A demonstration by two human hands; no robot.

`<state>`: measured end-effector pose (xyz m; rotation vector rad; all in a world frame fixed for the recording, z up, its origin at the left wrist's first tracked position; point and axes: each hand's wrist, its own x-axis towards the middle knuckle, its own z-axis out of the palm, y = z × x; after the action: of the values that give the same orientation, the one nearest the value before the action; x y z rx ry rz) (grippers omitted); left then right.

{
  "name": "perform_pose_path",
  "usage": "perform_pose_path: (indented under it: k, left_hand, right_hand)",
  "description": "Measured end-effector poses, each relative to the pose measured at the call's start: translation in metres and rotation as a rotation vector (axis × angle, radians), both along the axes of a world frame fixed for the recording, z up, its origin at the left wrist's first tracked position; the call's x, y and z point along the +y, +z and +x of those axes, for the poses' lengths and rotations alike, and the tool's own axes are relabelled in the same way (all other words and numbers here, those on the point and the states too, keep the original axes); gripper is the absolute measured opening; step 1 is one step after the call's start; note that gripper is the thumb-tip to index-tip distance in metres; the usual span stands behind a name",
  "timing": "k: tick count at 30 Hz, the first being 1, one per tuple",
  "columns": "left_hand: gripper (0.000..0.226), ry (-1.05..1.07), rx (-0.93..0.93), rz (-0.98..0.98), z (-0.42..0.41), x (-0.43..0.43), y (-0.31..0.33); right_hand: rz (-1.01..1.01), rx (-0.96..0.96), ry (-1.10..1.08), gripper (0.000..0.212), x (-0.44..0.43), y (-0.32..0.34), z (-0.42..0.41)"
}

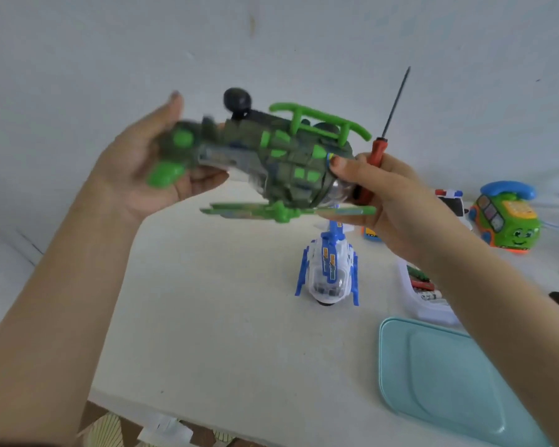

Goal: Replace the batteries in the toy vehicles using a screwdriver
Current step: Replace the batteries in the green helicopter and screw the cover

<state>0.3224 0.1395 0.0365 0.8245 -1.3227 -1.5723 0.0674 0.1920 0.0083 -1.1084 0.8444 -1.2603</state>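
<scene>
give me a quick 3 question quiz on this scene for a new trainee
1. True or false: the green helicopter is held upside down, skids up and rotor down.
2. Which hand grips the red-handled screwdriver? A) the left B) the right C) neither, it lies flat
3. Fill in: the blue and white toy standing on the table is a ____.

Key
1. True.
2. B: the right hand grips it, shaft pointing up.
3. Helicopter.
</scene>
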Motion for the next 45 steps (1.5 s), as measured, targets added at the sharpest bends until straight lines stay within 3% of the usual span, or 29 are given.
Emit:
perform_pose_path:
  k: [3,6,12,16,21,23,28,34,41,45]
  left_hand:
    - [0.037,-0.021,0.386,0.117,-0.001,-0.007,-0.005]
    - [0.038,0.030,0.443,0.077,-0.012,-0.013,-0.015]
    - [0.053,0.116,0.328,-0.031,-0.033,-0.019,-0.025]
    - [0.057,0.210,0.182,-0.106,-0.038,-0.031,-0.030]
    - [0.057,0.298,0.197,0.023,-0.028,-0.051,-0.041]
    - [0.054,0.270,0.169,0.051,-0.026,-0.059,-0.044]
    - [0.016,0.234,0.058,0.150,-0.020,-0.089,-0.051]
    - [0.013,0.143,-0.095,0.313,-0.017,-0.115,-0.078]
    - [0.017,0.050,-0.304,0.389,-0.011,-0.126,-0.112]
    - [0.008,0.019,-0.337,0.397,-0.011,-0.128,-0.119]
  right_hand:
    - [0.126,-0.191,0.014,0.027,-0.010,0.003,0.016]
    - [0.184,-0.252,-0.088,0.015,-0.022,0.006,0.035]
    - [0.263,-0.253,-0.149,0.015,-0.044,0.010,0.068]
    - [0.279,0.030,-0.136,0.029,-0.053,0.003,0.082]
    - [0.325,0.349,-0.280,0.043,-0.076,0.001,0.089]
    - [0.317,0.322,-0.325,0.052,-0.088,-0.002,0.093]
    - [0.460,0.163,-0.319,0.071,-0.115,-0.026,0.107]
    - [0.631,0.049,-0.359,0.054,-0.124,-0.062,0.124]
    - [0.824,0.145,-0.320,0.042,-0.108,-0.088,0.130]
    - [0.857,0.169,-0.373,0.047,-0.108,-0.099,0.133]
